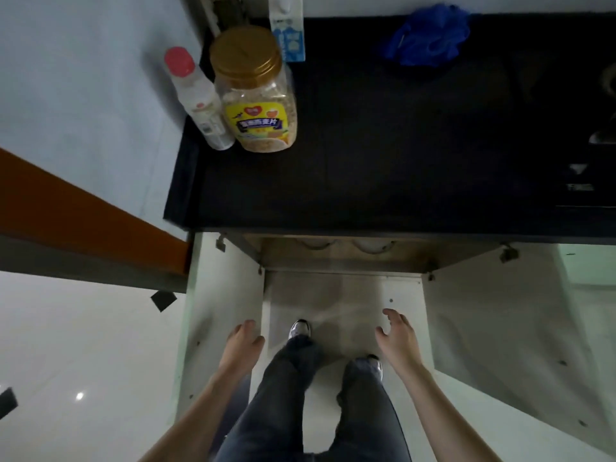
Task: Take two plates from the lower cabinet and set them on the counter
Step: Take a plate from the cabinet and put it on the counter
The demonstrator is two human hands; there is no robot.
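Observation:
The lower cabinet (343, 258) under the black counter (400, 145) stands with both doors swung wide. Just under the counter's front edge I see the white rims of two plates (371, 247) on the cabinet's shelf; most of each is hidden by the counter. My left hand (241, 345) hangs low beside the inner face of the left door (220, 311), fingers loosely apart and empty. My right hand (396, 336) is low in front of the cabinet opening, fingers spread, holding nothing. Both hands are well below the plates.
On the counter's left end stand a gold-lidded jar of oats (256, 91), a pink-capped bottle (200, 98) and a blue-and-white carton (288, 31). A blue mesh sponge (430, 35) lies at the back. The right door (516, 345) juts out. My legs and shoes are below.

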